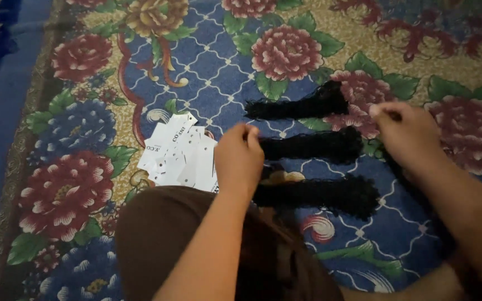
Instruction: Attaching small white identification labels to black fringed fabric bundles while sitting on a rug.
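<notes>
Three black bundles of fuzzy yarn-like strands lie side by side on the flowered cloth: a far bundle (302, 105), a middle bundle (313, 146) and a near bundle (322, 195). My left hand (239, 159) is closed at the left ends of the middle and near bundles, pinching dark strands. My right hand (405, 136) is closed to the right of the bundles, with a thin black strand pinched between its fingertips and running down under my forearm.
A pile of white paper tags (178, 156) with dark print lies just left of my left hand. My brown-clad knee (163, 239) fills the lower middle. The flowered cloth (85, 111) ends at a blue border (6, 111) on the left.
</notes>
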